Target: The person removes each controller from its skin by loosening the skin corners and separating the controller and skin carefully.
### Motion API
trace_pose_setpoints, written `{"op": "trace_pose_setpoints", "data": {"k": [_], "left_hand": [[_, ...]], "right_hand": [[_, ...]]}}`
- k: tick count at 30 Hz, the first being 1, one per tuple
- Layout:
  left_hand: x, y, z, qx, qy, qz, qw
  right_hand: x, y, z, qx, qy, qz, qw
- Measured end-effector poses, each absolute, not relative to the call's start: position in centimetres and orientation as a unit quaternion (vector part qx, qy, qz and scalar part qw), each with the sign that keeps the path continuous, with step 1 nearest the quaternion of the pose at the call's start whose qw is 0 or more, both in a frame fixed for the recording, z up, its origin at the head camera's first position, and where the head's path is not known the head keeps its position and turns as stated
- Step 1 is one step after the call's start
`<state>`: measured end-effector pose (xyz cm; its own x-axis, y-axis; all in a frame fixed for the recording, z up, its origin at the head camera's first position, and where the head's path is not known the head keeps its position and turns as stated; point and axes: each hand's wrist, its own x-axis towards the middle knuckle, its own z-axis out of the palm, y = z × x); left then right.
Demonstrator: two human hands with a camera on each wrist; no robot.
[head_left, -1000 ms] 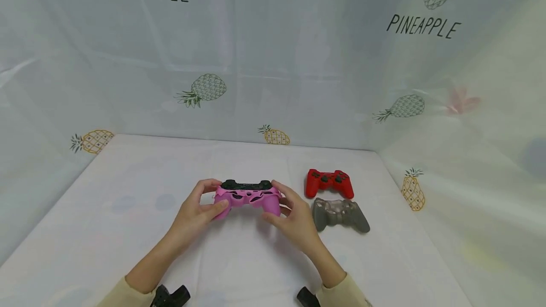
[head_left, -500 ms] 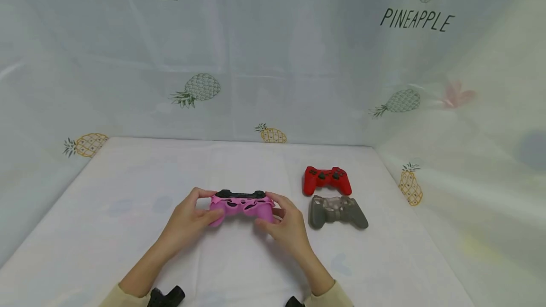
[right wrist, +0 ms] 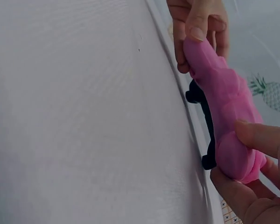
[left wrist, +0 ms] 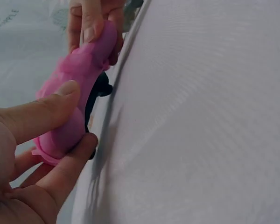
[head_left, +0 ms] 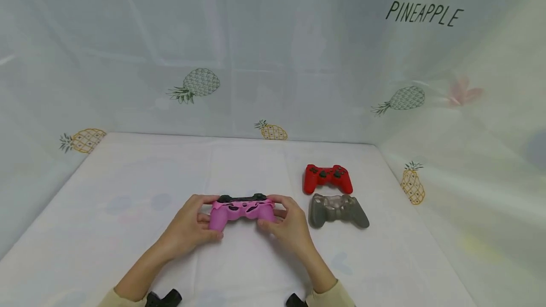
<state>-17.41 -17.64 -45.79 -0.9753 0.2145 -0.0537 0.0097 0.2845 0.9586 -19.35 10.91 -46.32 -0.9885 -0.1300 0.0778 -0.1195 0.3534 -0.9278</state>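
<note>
A game controller in a pink rubbery cover [head_left: 222,213] is held level between both hands, close over the table. Along its far edge shows the black body [head_left: 242,198] of the controller. My left hand [head_left: 183,229] holds the left grip, index finger at the top corner, thumb low by the grip's end. On the other side my right hand [head_left: 292,226] pinches the right grip between thumb and fingers. The left wrist view has the pink cover [left wrist: 79,70] tilted on edge, the left thumb pressing its face. In the right wrist view the black body [right wrist: 206,109] sticks out beneath the cover.
To the right lie a red game controller [head_left: 327,177] and, just nearer, a grey cover or controller [head_left: 338,211]. A white cloth covers the table [head_left: 128,179]. Behind it hangs a curtain [head_left: 273,51] printed with pineapples.
The pink-covered controller has come slightly nearer to me, with both hands. My left thumb has slid from the grip's face down to its end. The head view has shifted slightly.
</note>
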Motion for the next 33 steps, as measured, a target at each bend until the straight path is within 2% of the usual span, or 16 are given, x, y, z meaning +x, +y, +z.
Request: {"op": "trace_pose_setpoints", "data": {"k": [5,10,17,33], "left_hand": [[-17.4,-18.0,-45.8,0.025,0.819,0.567,0.081],[-17.3,-18.0,-45.6,0.039,0.815,0.57,0.095],[-17.5,-18.3,-45.6,0.052,0.823,0.558,0.094],[-17.8,-18.7,-45.7,0.082,0.828,0.545,0.102]], "right_hand": [[-19.5,11.1,-46.5,-0.084,0.82,-0.566,0.019],[-19.4,11.4,-46.4,-0.112,0.828,-0.549,0.027],[-19.4,12.0,-46.0,-0.161,0.823,-0.54,0.07],[-19.7,12.1,-46.4,-0.145,0.842,-0.515,0.07]]}}
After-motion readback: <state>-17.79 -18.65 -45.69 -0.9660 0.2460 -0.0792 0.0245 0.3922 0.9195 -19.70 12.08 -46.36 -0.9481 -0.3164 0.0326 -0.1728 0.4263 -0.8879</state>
